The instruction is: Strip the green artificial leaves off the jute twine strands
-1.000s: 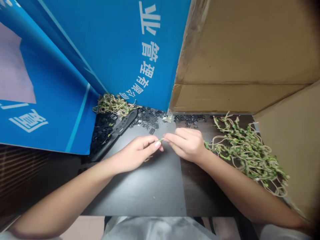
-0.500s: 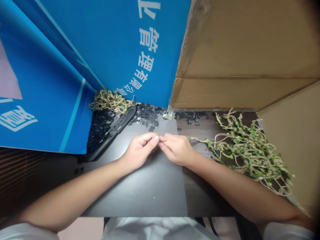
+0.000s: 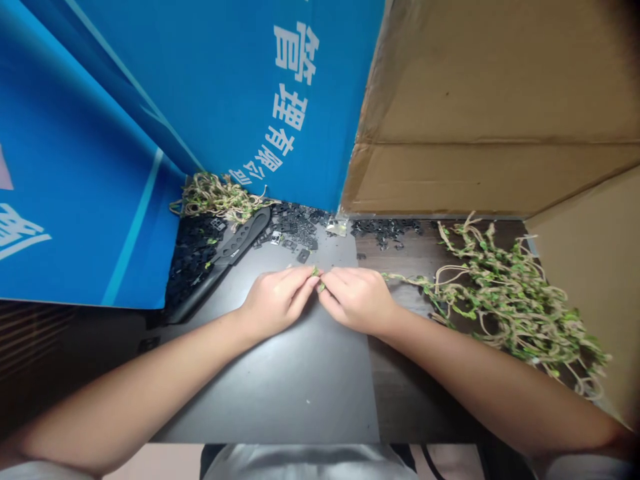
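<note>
My left hand (image 3: 277,300) and my right hand (image 3: 357,300) meet fingertip to fingertip above the grey mat (image 3: 300,373). Both are closed in a pinch on a twine cord with small green leaves (image 3: 400,279). Bits of green show between the fingertips; most of the held part is hidden. From my right hand the cord runs right to a big tangled heap of leafy twine (image 3: 520,293) on the dark wooden table (image 3: 410,380). A smaller bundle of the same twine (image 3: 215,195) lies at the back left.
A black-handled tool (image 3: 235,253) lies slantwise on the left, among many small flat black pieces (image 3: 187,267). More black pieces (image 3: 385,232) and a small clear packet (image 3: 337,228) lie at the back. Blue panels (image 3: 225,80) and brown cardboard (image 3: 475,87) wall the table in.
Both hands stay together with their pinch on the twine; a little more green shows at the fingertips. The view has shifted slightly.
</note>
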`<action>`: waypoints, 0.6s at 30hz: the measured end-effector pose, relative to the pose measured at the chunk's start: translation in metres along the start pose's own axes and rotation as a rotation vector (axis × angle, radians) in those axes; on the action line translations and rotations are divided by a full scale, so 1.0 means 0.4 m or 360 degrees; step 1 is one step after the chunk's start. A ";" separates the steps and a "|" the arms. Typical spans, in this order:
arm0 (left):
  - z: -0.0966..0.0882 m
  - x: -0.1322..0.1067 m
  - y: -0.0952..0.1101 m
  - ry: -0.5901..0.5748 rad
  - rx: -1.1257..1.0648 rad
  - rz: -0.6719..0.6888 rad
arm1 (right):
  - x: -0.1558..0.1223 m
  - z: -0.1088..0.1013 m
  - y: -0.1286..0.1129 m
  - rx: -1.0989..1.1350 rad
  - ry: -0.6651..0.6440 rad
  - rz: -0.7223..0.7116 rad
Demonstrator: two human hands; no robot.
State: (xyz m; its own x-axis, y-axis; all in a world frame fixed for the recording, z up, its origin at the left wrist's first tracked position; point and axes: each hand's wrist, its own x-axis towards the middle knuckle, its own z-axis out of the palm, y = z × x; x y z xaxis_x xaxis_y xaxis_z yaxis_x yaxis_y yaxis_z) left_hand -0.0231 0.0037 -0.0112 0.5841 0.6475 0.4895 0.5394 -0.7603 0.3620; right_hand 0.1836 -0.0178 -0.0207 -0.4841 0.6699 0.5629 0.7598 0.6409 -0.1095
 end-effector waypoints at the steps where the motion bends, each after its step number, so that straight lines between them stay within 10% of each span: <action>1: 0.000 -0.001 0.000 -0.0017 0.0021 -0.0015 | 0.001 -0.001 0.001 -0.0022 0.0013 -0.0011; 18: -0.025 0.004 0.018 -0.0510 0.0164 -0.0240 | 0.010 -0.027 0.037 -0.0217 -0.0056 -0.0491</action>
State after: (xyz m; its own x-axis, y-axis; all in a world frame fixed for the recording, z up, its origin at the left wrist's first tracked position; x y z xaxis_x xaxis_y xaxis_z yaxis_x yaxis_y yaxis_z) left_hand -0.0244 -0.0012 0.0004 0.6450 0.7478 0.1573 0.6827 -0.6564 0.3211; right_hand 0.1975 -0.0095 -0.0113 -0.7130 0.4664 0.5235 0.6252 0.7609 0.1736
